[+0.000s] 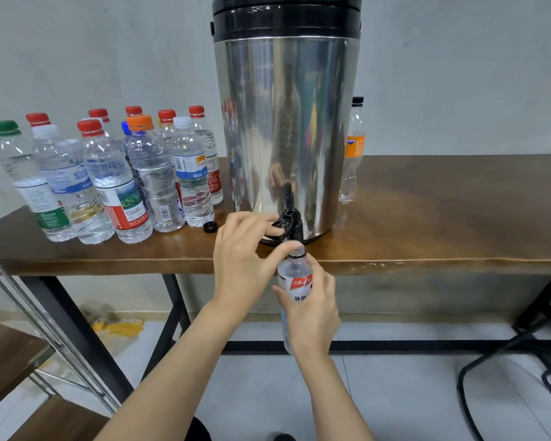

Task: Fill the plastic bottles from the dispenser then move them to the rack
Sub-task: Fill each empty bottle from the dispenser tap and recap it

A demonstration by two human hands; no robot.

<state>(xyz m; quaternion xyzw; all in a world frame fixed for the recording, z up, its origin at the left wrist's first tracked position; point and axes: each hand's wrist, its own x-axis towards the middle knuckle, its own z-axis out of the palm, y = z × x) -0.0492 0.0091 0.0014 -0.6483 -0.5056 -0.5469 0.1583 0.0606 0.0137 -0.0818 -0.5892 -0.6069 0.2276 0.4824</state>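
Note:
A tall steel dispenser (287,128) with a black lid stands on the wooden table (427,224). Its black tap (290,222) juts over the front edge. My left hand (245,259) rests on the tap lever, fingers curled around it. My right hand (312,310) grips an uncapped clear plastic bottle (295,275) with a red and white label, its mouth right under the spout. A loose black cap (210,226) lies on the table beside the tap.
Several capped bottles (109,176) crowd the table's left part. An orange-labelled Fanta bottle (352,154) stands behind the dispenser on the right. A metal rack (45,332) with wooden shelves is at lower left. Black chair legs (522,351) are at lower right.

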